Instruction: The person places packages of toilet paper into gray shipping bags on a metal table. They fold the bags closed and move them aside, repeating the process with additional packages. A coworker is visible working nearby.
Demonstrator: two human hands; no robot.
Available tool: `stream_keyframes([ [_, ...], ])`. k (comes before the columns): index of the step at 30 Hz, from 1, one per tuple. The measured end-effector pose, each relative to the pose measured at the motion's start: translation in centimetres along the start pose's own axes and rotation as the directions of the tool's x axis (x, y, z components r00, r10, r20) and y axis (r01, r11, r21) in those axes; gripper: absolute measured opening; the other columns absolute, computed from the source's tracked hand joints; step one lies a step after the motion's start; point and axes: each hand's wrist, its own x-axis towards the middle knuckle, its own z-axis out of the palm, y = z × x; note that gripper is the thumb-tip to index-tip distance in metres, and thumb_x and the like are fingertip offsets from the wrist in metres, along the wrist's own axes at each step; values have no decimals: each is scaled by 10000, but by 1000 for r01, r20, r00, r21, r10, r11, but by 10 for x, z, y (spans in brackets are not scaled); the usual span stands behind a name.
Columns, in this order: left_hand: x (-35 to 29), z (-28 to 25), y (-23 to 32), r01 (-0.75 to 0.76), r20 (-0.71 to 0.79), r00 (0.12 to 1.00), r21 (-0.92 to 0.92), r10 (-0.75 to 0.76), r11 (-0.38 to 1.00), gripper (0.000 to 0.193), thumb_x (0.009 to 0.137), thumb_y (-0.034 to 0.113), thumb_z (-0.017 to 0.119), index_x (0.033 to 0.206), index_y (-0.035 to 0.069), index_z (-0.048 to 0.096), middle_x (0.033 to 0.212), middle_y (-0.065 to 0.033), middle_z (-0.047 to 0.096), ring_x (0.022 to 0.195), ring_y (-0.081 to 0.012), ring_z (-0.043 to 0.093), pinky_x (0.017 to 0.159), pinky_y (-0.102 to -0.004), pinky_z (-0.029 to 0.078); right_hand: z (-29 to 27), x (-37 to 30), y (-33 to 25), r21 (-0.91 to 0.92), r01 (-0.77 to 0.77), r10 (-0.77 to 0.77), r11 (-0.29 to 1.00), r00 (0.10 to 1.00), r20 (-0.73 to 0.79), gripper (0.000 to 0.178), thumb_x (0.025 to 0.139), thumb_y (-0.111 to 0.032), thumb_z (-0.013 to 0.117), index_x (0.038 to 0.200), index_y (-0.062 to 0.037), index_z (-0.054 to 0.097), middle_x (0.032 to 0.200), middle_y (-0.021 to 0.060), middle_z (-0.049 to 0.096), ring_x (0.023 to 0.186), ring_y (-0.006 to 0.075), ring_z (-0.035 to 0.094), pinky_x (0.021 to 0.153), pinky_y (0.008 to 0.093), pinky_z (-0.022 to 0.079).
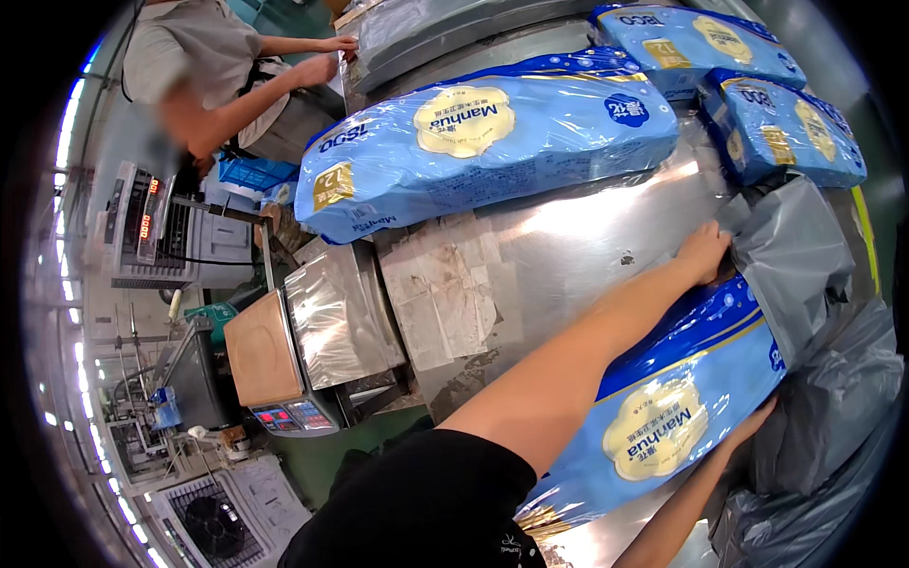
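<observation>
A long, light-blue plastic-wrapped pack (pixel 701 379) with a dark blue band and a cream printed patch lies before me. Its far right end is inside the mouth of a grey plastic bag (pixel 795 260). My left hand (pixel 705 254) reaches across the pack and is closed on the bag's edge at the far side. On the near side, my right hand (pixel 753 423) lies along the pack's edge, its fingers closed at the bag's rim and partly hidden.
A similar long pack (pixel 483 142) lies farther across the metal table (pixel 568 246), with stacked blue packs (pixel 795 128) at the back right. Loose grey bags (pixel 824 426) hang at right. A scale (pixel 275 355) stands at left. Another person (pixel 227 76) handles grey sheeting (pixel 426 38).
</observation>
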Motion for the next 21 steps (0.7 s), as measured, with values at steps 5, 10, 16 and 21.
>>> stream_keyframes([
  [5,19,-12,4,139,175,973,78,-151,987,409,688,95,700,1080,85,583,1099,-197,513,1050,-359,561,791,-473,502,35,32,10,315,-28,-74,949,949,307,393,966,-232,474,1275,10,502,1219,165,610,1100,259,596,936,333,474],
  [10,4,-3,1,47,-5,999,-46,-47,998,213,803,156,611,1012,119,624,1058,-184,546,964,-376,601,773,-461,492,29,69,10,-95,430,-375,898,860,346,264,933,-144,523,1102,37,611,1002,123,695,855,208,667,747,326,531],
  [16,-105,-57,-29,-188,486,770,-446,413,875,151,884,91,483,997,31,563,955,-221,624,908,-399,597,770,-462,464,-41,-26,-4,-238,128,45,963,792,608,229,905,-63,522,1061,69,625,954,98,685,844,159,609,739,317,505],
  [21,-282,-157,-33,-115,635,590,-545,499,830,112,881,101,499,887,-6,533,856,-230,574,845,-400,564,722,-458,446,-66,-262,-85,-336,246,88,909,675,732,305,813,-81,637,1089,42,596,1073,159,621,994,258,584,868,377,461],
])
